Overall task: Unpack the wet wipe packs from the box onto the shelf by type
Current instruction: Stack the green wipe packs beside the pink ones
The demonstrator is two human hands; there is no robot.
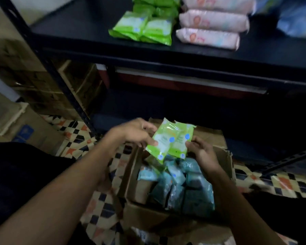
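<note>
Two green wet wipe packs (170, 140) are held side by side above the open cardboard box (134, 184). My left hand (136, 133) pinches the left pack at its left edge, thumb on its front. My right hand (201, 152) holds the right pack from its lower right side. Inside the box lie several blue-teal packs (184, 188). On the black shelf (81, 32) above sit a group of green packs (145, 27) and, to their right, a stack of pink packs (212, 27).
Blue packs (297, 18) lie at the shelf's far right. The shelf's black upright post (48, 64) runs down on the left. Cardboard boxes (30, 131) stand on the patterned tile floor (78, 144) to the left. A dark lower shelf lies behind the box.
</note>
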